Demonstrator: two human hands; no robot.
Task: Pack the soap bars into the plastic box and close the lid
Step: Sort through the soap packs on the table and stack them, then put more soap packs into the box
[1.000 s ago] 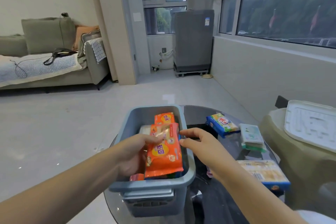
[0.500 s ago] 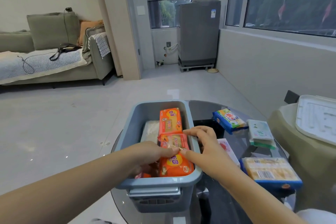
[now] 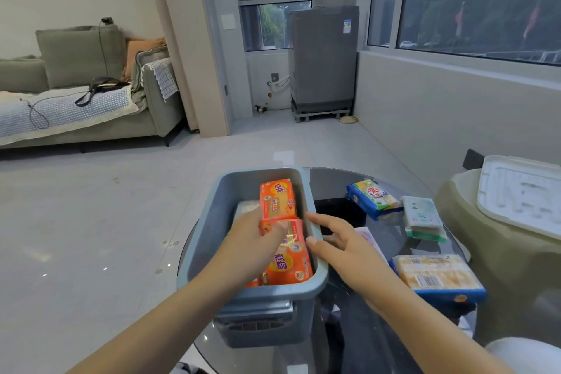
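Note:
A grey-blue plastic box [image 3: 258,293] stands on a round glass table [image 3: 334,184]. Inside it, one orange soap bar [image 3: 277,199] lies at the far end, with a white pack [image 3: 245,206] to its left. A second orange soap bar [image 3: 293,263] lies at the near end. My left hand [image 3: 246,249] is inside the box, thumb and fingers gripping this near bar. My right hand [image 3: 343,247] hovers just outside the box's right wall, fingers spread and holding nothing. The white lid [image 3: 522,194] lies on a beige covered stand [image 3: 491,252] at the right.
More soap bars lie on the glass to the right of the box: a blue-and-yellow one [image 3: 375,197], a white-and-green stack [image 3: 422,217], a large yellow one with blue edges [image 3: 437,278], and a pink-white one [image 3: 369,239] partly under my right hand.
The near orange bar went from raised above the box down flat inside it. My right hand let go of it and moved right, outside the rim.

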